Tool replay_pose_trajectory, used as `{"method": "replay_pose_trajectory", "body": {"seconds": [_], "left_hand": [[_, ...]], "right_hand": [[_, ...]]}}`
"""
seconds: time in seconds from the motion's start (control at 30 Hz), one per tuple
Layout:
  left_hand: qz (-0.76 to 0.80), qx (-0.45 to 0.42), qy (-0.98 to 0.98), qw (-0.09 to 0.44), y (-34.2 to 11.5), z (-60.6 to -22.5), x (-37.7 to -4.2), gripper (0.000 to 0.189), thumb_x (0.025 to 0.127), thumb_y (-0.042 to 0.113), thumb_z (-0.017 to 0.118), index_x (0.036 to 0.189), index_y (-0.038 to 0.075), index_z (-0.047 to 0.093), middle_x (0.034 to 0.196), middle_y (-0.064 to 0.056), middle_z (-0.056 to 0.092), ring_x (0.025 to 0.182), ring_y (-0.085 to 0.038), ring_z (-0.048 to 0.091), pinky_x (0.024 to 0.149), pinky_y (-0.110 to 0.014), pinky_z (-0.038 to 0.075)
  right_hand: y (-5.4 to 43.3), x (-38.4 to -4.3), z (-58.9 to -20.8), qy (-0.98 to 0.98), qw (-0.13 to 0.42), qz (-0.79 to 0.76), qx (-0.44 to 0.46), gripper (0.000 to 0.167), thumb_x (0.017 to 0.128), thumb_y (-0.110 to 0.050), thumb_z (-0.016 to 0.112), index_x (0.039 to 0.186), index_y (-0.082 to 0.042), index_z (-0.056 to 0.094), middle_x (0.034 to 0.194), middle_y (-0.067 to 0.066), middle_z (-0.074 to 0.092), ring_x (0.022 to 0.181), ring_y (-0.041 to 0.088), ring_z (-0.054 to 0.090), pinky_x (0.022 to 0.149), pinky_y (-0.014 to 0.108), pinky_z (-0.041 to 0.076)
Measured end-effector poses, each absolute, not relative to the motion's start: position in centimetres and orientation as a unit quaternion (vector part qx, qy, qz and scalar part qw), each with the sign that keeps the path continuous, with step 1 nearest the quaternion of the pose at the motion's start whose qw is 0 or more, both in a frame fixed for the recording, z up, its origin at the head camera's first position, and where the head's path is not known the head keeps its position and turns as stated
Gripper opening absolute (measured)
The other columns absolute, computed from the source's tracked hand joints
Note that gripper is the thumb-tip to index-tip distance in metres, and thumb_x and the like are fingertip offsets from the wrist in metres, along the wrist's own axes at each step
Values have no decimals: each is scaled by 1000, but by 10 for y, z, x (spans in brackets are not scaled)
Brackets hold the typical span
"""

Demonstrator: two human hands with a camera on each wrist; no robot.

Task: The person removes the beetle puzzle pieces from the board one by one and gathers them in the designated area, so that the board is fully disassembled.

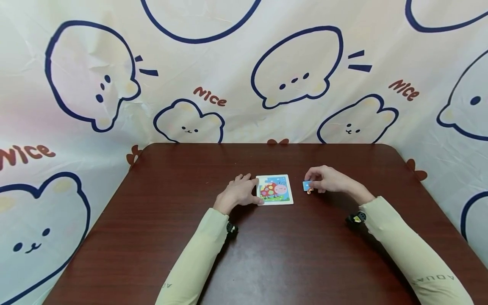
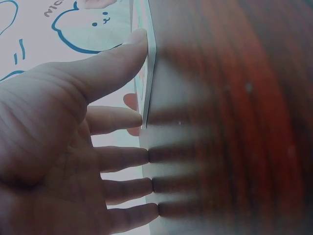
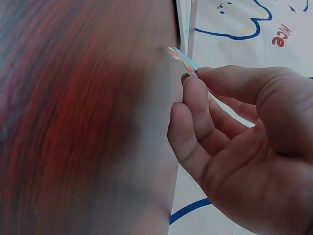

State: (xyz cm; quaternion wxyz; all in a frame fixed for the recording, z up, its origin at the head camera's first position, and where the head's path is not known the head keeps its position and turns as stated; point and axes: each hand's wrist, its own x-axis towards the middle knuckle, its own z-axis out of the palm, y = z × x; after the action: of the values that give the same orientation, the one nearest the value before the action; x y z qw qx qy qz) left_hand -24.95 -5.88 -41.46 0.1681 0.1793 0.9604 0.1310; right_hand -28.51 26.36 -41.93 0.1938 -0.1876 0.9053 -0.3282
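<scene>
A white-framed ladybug picture puzzle [image 1: 274,189] lies flat on the table in the head view. My left hand [image 1: 239,190] is at its left side, thumb by the lower left corner and index finger by the upper left edge. In the left wrist view the thumb of the left hand [image 2: 73,127] touches the frame's edge, and the other fingertips rest on the table. To the right of the puzzle, my right hand [image 1: 328,179] pinches a small blue puzzle piece [image 1: 306,186] with an orange part. The right wrist view shows that piece [image 3: 183,59] edge-on between thumb and fingertips.
The dark brown wooden table [image 1: 244,254] spreads around both hands. Behind and beside it hangs a pale cloth [image 1: 236,76] printed with cartoon bears. A small black device sits on each wrist, by the light sleeves.
</scene>
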Motion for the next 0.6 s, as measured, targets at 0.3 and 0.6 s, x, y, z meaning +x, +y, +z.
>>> {"method": "replay_pose_trajectory", "body": {"seconds": [0.3, 0.6], "left_hand": [[127, 179, 961, 168, -59, -414, -249, 80, 88, 50, 69, 153, 18, 36, 163, -14, 23, 150, -39, 19, 118, -57, 24], [125, 183, 961, 164, -59, -414, -248, 79, 88, 49, 69, 153, 17, 37, 162, -14, 25, 149, -40, 21, 117, -57, 26]], "right_hand": [[271, -289, -424, 907, 201, -322, -180, 10, 94, -8, 62, 103, -10, 64, 83, 7, 62, 63, 21, 57, 59, 33, 54], [272, -291, -423, 914, 209, -302, -173, 10, 94, -10, 63, 104, -11, 64, 84, 7, 61, 65, 22, 57, 58, 34, 53]]}}
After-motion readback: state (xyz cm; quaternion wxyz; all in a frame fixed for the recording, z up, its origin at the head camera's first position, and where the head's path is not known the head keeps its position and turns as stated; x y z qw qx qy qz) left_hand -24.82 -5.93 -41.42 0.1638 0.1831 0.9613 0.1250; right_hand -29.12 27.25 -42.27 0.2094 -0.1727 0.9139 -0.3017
